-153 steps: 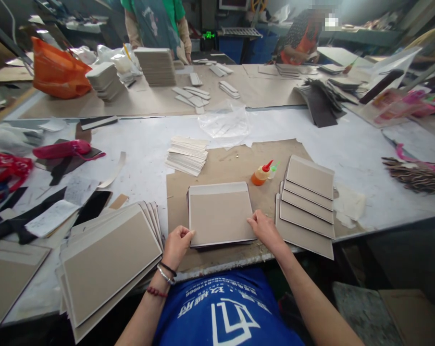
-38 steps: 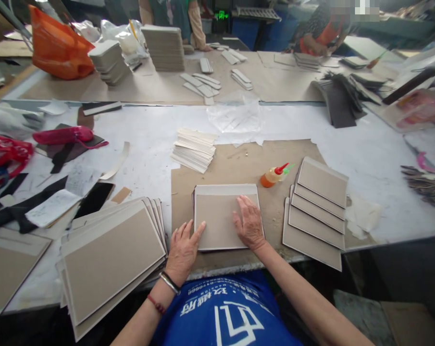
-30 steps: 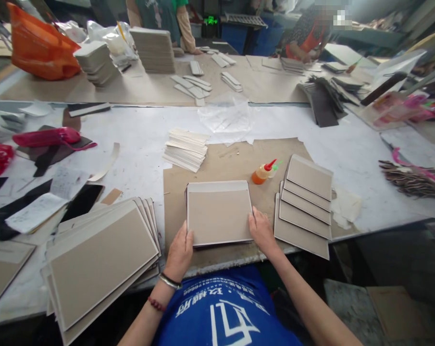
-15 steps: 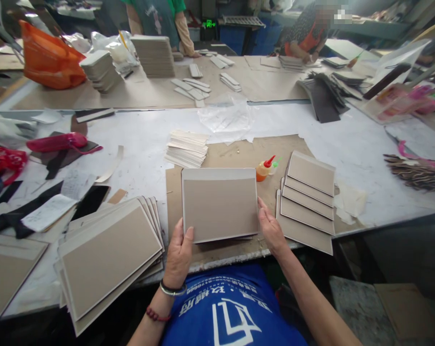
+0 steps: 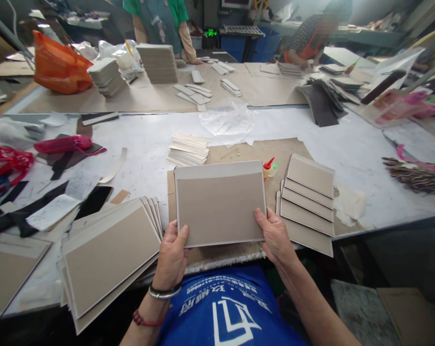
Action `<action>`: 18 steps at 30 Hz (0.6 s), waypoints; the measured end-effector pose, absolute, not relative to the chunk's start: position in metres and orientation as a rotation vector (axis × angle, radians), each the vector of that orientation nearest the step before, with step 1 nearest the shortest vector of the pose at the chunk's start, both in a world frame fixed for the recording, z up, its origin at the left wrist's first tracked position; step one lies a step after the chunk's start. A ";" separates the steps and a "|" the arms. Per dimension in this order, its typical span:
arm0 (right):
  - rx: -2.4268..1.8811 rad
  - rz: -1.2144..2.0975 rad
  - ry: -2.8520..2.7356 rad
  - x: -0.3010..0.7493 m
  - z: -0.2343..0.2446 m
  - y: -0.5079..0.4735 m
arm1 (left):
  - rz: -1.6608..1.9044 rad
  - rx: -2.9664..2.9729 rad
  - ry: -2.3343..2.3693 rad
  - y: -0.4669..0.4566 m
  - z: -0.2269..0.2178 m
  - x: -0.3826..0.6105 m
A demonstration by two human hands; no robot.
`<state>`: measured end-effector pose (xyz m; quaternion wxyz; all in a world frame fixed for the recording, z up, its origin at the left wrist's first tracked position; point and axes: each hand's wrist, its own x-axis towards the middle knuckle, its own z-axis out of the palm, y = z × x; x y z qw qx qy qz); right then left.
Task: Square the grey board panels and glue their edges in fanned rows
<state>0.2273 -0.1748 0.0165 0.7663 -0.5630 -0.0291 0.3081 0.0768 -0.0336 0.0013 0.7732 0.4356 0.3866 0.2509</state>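
Note:
A flat beige panel with a pale strip along its far edge is held up in front of me. My left hand grips its near left corner, thumb on top. At its right edge my right hand is closed, the thumb pressing on the face and the fingers behind. To the right lies a fanned row of similar panels. A larger stack of such panels rests at the left, jutting over the table's front edge. Partly behind the held panel stands a small glue bottle with a red tip.
Behind the panel are a pile of pale strips and a clear plastic sheet. A black phone and a notepad lie left. An orange bag stands farther back. Two people are across the table, one with hands on flat pieces.
Both hands have lifted the panel nearer to me, so it looks larger and covers part of the bottle. My right thumb has moved onto the panel's face.

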 end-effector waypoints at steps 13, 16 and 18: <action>-1.269 0.783 0.107 0.227 -0.021 -0.154 | 0.401 0.636 0.687 -0.008 -0.006 0.067; -1.304 0.817 0.136 0.225 -0.023 -0.148 | 0.400 0.659 0.742 -0.003 -0.012 0.065; -1.354 0.833 0.135 0.223 -0.022 -0.145 | 0.409 0.651 0.778 0.001 -0.017 0.063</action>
